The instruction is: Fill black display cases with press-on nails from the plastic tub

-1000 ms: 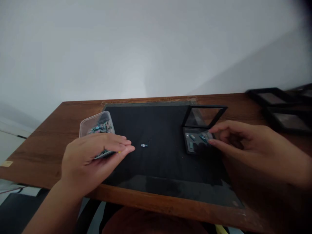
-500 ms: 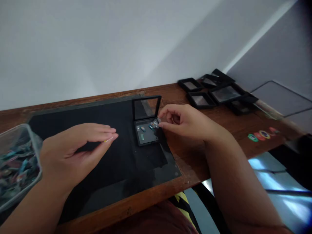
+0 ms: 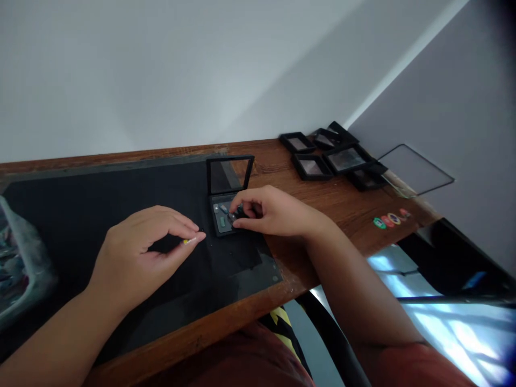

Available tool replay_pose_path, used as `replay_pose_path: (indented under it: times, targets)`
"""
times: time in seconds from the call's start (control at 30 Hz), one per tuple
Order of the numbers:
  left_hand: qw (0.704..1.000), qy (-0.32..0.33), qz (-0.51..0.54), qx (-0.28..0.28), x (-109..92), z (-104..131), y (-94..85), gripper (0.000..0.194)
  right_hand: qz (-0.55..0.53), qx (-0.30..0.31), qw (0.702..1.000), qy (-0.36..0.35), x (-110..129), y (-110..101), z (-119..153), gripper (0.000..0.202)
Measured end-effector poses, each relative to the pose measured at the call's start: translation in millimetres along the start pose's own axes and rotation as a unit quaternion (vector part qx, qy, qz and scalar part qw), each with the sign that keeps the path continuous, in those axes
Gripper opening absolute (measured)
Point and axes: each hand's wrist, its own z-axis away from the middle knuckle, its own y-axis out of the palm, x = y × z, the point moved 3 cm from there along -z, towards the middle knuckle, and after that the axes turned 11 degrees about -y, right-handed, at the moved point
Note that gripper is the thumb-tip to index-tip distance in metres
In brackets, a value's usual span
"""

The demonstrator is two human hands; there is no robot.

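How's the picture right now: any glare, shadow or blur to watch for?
Head view: dim light, with a diagonal shadow edge across the wall; head view: strong glare on the shiny surface at lower right; head view: the plastic tub looks soft and is cut off at left; head view: small pieces by the right hand lack clear detail.

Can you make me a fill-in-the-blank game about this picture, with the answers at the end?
1. The right hand is at the black case, whose lid is not shut but ____.
2. The left hand is over a mat coloured ____.
3. The plastic tub is cut off by the picture's ____ edge.
4. The leftmost of the colourful patches is ____.

Missing words: open; black; left; green.
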Motion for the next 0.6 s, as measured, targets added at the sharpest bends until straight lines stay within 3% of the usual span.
replay_pose_path:
  times: [0.6]
  targets:
    - [0.998, 0.016, 0.005, -0.065, -7.2, 0.8, -0.7, 0.015, -0.005, -0.008, 1.000, -0.021, 2.6, -4.1, 4.5, 0.028]
